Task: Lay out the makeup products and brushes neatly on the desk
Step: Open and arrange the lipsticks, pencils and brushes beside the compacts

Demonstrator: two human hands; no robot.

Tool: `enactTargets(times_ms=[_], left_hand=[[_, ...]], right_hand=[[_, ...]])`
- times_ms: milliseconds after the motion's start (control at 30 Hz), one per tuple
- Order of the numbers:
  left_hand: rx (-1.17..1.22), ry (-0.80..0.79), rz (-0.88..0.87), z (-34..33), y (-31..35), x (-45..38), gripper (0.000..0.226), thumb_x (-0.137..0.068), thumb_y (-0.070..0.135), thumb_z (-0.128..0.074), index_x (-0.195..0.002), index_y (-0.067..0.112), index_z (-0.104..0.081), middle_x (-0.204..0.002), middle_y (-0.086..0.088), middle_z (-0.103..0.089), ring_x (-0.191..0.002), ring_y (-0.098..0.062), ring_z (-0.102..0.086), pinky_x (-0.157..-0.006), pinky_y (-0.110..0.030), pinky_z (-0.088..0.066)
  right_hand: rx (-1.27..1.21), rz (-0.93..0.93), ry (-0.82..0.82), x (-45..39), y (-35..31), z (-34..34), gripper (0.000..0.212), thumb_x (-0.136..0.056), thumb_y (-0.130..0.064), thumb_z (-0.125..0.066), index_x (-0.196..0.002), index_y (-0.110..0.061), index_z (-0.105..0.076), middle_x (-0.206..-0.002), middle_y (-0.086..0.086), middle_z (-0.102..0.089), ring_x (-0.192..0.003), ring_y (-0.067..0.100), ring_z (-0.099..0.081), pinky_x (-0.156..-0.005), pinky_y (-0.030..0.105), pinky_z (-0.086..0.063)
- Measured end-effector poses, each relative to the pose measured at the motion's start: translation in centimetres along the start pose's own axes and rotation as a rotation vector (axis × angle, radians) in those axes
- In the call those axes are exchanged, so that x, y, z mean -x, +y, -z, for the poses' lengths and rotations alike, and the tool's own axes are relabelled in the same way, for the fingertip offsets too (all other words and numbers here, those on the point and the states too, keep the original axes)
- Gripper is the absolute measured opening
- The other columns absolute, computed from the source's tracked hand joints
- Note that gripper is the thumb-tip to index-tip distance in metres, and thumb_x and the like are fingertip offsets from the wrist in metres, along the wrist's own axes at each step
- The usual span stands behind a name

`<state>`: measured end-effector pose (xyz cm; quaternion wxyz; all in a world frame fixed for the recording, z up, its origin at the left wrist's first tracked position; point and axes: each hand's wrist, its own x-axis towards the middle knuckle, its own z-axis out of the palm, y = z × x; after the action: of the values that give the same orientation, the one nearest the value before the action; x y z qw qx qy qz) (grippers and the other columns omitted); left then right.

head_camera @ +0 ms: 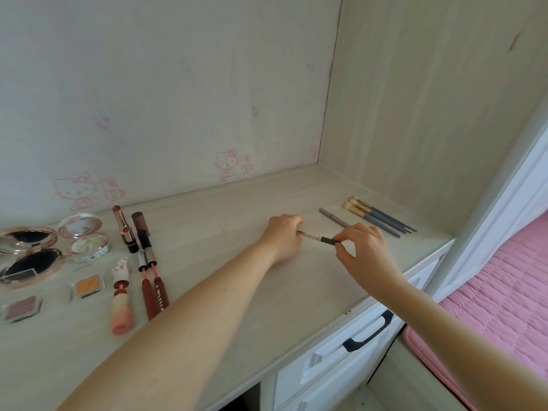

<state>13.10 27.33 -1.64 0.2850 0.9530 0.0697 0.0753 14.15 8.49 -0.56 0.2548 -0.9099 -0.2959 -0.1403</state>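
Both hands held one slim white pencil (pixel 314 236) with a dark cap just above the desk (pixel 237 292): the right hand (pixel 366 253) pinched the dark capped end between thumb and fingertips, while the left hand (pixel 283 238) curled its fingers round the white end, knuckles resting on or very near the desktop; contact could not be made out. The pencil lay roughly level, running left to right between the hands.

Nearer, at the desk's left edge, lay two small square eyeshadow pans (pixel 53 295), a pink tube (pixel 121 301) with a figured cap, and two opened lip glosses (pixel 152 280) side by side. Behind these sat an open round compact with a mirror (pixel 28 253), a smaller open floral compact (pixel 84 235), and uncapped lipsticks (pixel 126 229) standing in a close group.

Beyond the right hand, a grey pencil (pixel 333 217) rested on the desk, partly hidden by the fingers. Just beside it, further right, three brushes (pixel 376 216) with pale bristles and grey handles lay parallel, touching one another.

A dark drawer handle (pixel 369 332) showed below the desk's front edge.
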Motion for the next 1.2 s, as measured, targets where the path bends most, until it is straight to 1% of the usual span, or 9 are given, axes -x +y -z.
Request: enactTargets(times_ms=[67, 200, 300, 433, 667, 800, 900, 1000, 1200], left_hand=[[0.0, 0.025, -0.047, 0.5, -0.3, 0.8, 0.035, -0.092, 0.004, -0.046, -0.126, 0.006, -0.058, -0.13, -0.012, -0.056, -0.125, -0.028, -0.045, -0.102, -0.025, -0.029], [0.12, 0.094, -0.083, 2.4, -0.6, 3.0, 0.026, -0.089, 0.006, -0.052, -0.11, 0.009, -0.068, -0.112, -0.005, -0.067, -0.107, -0.019, -0.058, -0.082, -0.014, -0.036], [0.188, 0.153, -0.121, 4.1, -0.7, 5.2, 0.018, -0.088, 0.009, -0.059, -0.102, 0.014, -0.07, -0.098, 0.003, -0.07, -0.095, -0.011, -0.061, -0.074, -0.008, -0.038], [0.243, 0.193, -0.146, 6.4, -1.1, 8.7, 0.014, -0.089, 0.01, -0.06, -0.096, 0.019, -0.069, -0.083, 0.006, -0.068, -0.077, -0.016, -0.059, -0.068, -0.028, -0.044], [0.313, 0.241, -0.149, 9.6, -2.6, 16.0, 0.014, -0.093, 0.02, -0.058, -0.103, 0.031, -0.059, -0.084, 0.012, -0.07, -0.085, -0.018, -0.065, -0.079, -0.035, -0.049], [0.328, 0.284, -0.117, 11.1, -3.8, 19.2, 0.008, -0.093, 0.022, -0.058, -0.096, 0.029, -0.058, -0.083, 0.012, -0.069, -0.084, -0.011, -0.065, -0.077, -0.029, -0.049], [0.337, 0.33, -0.089, 12.4, -5.1, 21.5, 0.007, -0.094, 0.019, -0.058, -0.095, 0.025, -0.061, -0.084, 0.009, -0.068, -0.083, -0.002, -0.065, -0.071, -0.019, -0.05], [0.326, 0.357, -0.009, 13.6, -6.6, 23.8, 0.006, -0.094, 0.018, -0.058, -0.095, 0.022, -0.062, -0.083, 0.004, -0.068, -0.06, -0.002, -0.061, -0.052, -0.015, -0.047], [0.195, 0.433, 0.04, 15.8, -10.2, 28.5, 0.008, -0.092, 0.022, -0.061, -0.09, 0.028, -0.066, -0.084, 0.018, -0.067, -0.088, 0.001, -0.061, -0.073, -0.006, -0.04]], right_hand=[[-0.057, -0.002, 0.037, -0.1, -0.8, 0.5, 0.016, -0.091, -0.02, -0.058, -0.102, -0.017, -0.069, -0.102, -0.003, -0.061, -0.098, 0.012, -0.042, -0.07, 0.012, -0.03], [-0.18, -0.048, 0.088, -0.2, -2.5, 1.4, 0.016, -0.092, -0.021, -0.057, -0.098, -0.013, -0.07, -0.096, -0.001, -0.065, -0.09, 0.013, -0.053, -0.073, 0.019, -0.037], [-0.323, -0.139, 0.074, -0.1, -3.8, 2.1, 0.022, -0.095, -0.025, -0.052, -0.093, -0.012, -0.07, -0.073, -0.008, -0.058, -0.055, 0.007, -0.044, -0.048, 0.01, -0.032], [-0.451, -0.185, 0.041, 0.3, -5.6, 2.3, 0.027, -0.098, -0.025, -0.048, -0.088, -0.016, -0.071, -0.054, -0.008, -0.044, -0.044, 0.008, -0.031, -0.036, 0.015, -0.025], [-0.545, -0.155, -0.072, 1.5, -9.9, 1.9, 0.034, -0.098, -0.029, -0.046, -0.072, -0.026, -0.069, -0.057, 0.003, -0.043, -0.049, 0.013, -0.033, -0.046, 0.024, -0.027], [-0.554, -0.091, -0.124, 2.2, -12.8, 0.8, 0.032, -0.096, -0.028, -0.045, -0.074, -0.027, -0.07, -0.079, 0.023, -0.062, -0.066, 0.035, -0.051, -0.061, 0.043, -0.046], [-0.572, -0.056, -0.183, 3.0, -15.2, -0.2, 0.031, -0.096, -0.029, -0.046, -0.076, -0.027, -0.069, -0.086, 0.019, -0.065, -0.083, 0.042, -0.057, -0.074, 0.054, -0.05], [-0.598, -0.019, -0.238, 4.0, -17.7, -1.2, 0.03, -0.096, -0.032, -0.047, -0.076, -0.027, -0.069, -0.083, 0.012, -0.067, -0.085, 0.042, -0.058, -0.074, 0.054, -0.05], [-0.661, 0.056, -0.362, 5.6, -22.5, -3.6, 0.028, -0.096, -0.032, -0.048, -0.078, -0.025, -0.07, -0.076, -0.009, -0.067, -0.08, 0.018, -0.062, -0.079, 0.041, -0.052]])
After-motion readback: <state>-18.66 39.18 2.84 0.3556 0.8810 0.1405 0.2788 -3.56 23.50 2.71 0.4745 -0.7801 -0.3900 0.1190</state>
